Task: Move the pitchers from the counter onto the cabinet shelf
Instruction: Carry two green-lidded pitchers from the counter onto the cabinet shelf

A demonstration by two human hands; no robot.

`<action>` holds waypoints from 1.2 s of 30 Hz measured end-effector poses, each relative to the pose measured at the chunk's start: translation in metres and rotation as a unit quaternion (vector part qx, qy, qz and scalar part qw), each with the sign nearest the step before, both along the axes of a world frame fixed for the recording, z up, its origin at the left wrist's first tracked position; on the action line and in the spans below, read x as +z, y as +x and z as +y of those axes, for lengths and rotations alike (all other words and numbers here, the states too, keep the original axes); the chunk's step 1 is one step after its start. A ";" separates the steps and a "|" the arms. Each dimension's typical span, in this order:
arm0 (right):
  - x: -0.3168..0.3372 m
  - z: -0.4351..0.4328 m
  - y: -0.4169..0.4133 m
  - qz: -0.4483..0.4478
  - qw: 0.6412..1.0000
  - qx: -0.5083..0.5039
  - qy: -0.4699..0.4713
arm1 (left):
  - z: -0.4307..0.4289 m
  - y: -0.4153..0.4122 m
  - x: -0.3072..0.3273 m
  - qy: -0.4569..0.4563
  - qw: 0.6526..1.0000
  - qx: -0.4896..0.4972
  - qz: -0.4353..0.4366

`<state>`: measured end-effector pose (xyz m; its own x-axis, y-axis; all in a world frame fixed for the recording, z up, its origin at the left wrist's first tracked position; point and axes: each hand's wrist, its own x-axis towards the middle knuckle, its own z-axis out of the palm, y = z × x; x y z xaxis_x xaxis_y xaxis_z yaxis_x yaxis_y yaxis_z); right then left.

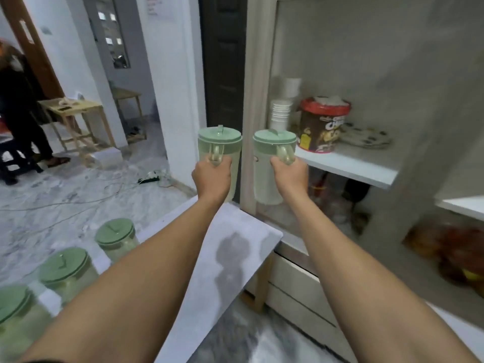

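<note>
Both arms reach forward, each hand gripping a pale green lidded pitcher by its handle. My left hand holds the left pitcher upright in the air, above the counter's far end. My right hand holds the right pitcher at the cabinet's left frame, just short of the white cabinet shelf. Three more green-lidded pitchers stand on the grey counter at lower left: one, one and one at the frame's edge.
On the shelf stand stacked white cups, a red-rimmed chocolate tub and plates. Bottles and bags fill the lower compartments. A person stands at far left by a wooden table. Cables lie on the marble floor.
</note>
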<state>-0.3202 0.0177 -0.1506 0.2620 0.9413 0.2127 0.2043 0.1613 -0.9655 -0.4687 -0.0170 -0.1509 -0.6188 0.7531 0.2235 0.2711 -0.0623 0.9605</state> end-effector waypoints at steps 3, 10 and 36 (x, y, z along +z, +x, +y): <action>0.019 -0.039 0.037 0.003 0.999 -0.042 0.008 | -0.022 0.033 0.014 0.008 0.999 -0.041 -0.002; 0.066 -0.121 0.134 0.006 0.989 -0.145 0.034 | -0.073 0.124 0.062 0.043 0.991 -0.126 0.014; 0.137 -0.271 0.448 -0.050 0.934 -0.346 0.081 | -0.175 0.448 0.146 0.112 0.944 -0.311 -0.017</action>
<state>0.1274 -0.2529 -0.0139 0.7662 0.5085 0.3929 0.4012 0.0990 -0.9106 -0.0209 -0.1919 -0.0050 -0.0830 0.9093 0.4078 0.0838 -0.4014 0.9120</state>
